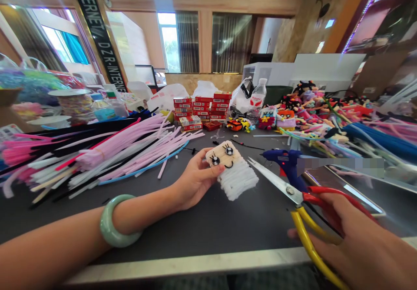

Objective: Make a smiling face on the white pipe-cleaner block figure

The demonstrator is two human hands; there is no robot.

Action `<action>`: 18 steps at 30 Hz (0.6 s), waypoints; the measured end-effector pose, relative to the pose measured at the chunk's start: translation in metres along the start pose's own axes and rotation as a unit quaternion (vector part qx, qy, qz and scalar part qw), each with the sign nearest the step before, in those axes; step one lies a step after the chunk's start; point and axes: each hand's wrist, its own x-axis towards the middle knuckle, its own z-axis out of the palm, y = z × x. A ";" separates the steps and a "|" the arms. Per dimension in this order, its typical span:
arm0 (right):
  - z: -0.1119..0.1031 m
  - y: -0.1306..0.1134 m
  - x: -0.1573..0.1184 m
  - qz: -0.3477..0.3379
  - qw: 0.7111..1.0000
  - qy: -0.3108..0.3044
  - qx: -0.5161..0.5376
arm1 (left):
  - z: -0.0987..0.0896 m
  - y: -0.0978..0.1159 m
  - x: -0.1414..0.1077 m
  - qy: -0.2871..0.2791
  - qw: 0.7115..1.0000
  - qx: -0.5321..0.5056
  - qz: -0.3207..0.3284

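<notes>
My left hand pinches a small pipe-cleaner doll by its left edge, above the grey table. The doll is a flat block, cream at the top and fuzzy white below, with two black-and-white eyes, lashes and a curved black smile facing me. In my right hand are scissors with one red and one yellow handle. Their blades look closed, with the tip just right of the doll and apart from it. Behind the scissors lies a dark blue glue gun.
Pink, white and black pipe cleaners spread across the left. Stacked red boxes stand at the back, beside a plastic bottle. Finished pipe-cleaner dolls pile up at the back right. A phone-like device lies behind my right hand.
</notes>
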 end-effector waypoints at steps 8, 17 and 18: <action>0.007 0.004 -0.005 -0.053 0.997 -0.052 0.012 | 0.000 0.000 0.002 0.000 1.000 -0.005 -0.003; 0.002 -0.008 -0.003 -0.141 0.990 -0.019 0.006 | -0.001 -0.001 0.003 0.003 1.000 -0.012 -0.008; 0.002 -0.008 -0.003 -0.146 0.989 -0.018 0.003 | -0.001 -0.001 0.003 0.004 1.000 -0.013 -0.009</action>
